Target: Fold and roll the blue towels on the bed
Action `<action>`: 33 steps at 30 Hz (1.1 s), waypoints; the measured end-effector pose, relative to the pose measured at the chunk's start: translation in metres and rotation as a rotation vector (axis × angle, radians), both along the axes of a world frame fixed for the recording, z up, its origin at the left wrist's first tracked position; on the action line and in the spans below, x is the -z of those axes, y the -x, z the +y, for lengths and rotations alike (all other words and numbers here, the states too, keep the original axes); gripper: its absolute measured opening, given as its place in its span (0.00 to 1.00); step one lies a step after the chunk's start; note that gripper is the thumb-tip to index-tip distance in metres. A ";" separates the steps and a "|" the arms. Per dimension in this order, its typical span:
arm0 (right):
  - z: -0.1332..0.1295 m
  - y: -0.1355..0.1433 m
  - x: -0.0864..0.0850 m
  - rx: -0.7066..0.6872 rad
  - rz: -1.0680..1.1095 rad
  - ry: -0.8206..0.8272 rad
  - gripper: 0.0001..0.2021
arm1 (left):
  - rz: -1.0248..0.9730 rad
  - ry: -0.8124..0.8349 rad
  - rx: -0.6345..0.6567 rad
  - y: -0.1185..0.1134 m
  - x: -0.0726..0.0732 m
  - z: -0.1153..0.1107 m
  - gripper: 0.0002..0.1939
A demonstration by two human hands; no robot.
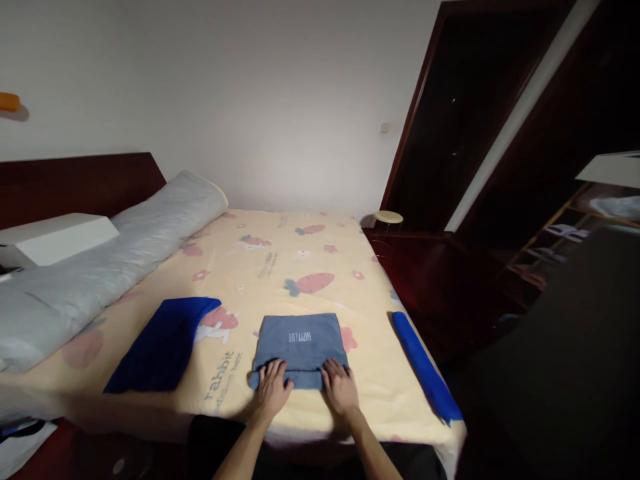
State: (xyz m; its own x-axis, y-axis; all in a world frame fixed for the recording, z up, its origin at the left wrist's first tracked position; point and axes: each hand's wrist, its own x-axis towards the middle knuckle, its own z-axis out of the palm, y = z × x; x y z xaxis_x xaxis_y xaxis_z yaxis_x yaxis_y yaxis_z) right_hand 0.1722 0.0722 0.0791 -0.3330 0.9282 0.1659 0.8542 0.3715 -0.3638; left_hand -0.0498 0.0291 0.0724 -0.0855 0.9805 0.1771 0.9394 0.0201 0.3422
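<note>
A grey-blue towel [299, 337] with "HAPPY LIFE" printed upside down lies on the bed in front of me. Its near edge is turned into a thick roll, while the far part stays flat. My left hand [273, 390] grips the left end of that roll, fingers curled over the top and thumb pointing inward. On the right end, my right hand [341, 387] holds the roll the same way. To the left lies a flat dark blue cloth [157, 347] with a lifted far corner. A blue cloth rolled into a long tube [425, 367] rests along the bed's right edge.
The bed [260, 267] has a cream sheet with carrot and rabbit prints. A long grey bedding roll [145, 227] and a white box [65, 233] lie at the left, by the headboard [75, 183]. Beyond the right edge stand a round stool [389, 217] and a shelf [555, 233].
</note>
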 end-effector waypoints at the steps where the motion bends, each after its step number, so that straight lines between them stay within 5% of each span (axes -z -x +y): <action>1: 0.002 -0.009 0.001 0.056 -0.028 0.004 0.24 | 0.009 -0.006 -0.043 0.008 -0.001 -0.004 0.21; 5: 0.003 -0.020 -0.002 0.139 -0.076 -0.010 0.24 | 0.040 -0.073 -0.118 0.017 0.002 -0.009 0.21; 12: -0.007 0.040 -0.018 -0.223 0.095 0.095 0.20 | -0.005 -0.084 0.164 -0.029 0.016 0.020 0.27; 21: 0.003 -0.014 -0.001 0.133 -0.046 0.013 0.22 | 0.099 0.020 0.011 -0.006 0.017 0.009 0.24; 28: 0.000 0.034 -0.007 -0.191 0.052 0.051 0.21 | 0.011 -0.021 0.240 -0.032 0.012 0.022 0.26; 33: 0.015 0.036 0.003 -0.072 0.037 0.043 0.21 | 0.048 -0.047 0.127 0.002 0.003 0.023 0.21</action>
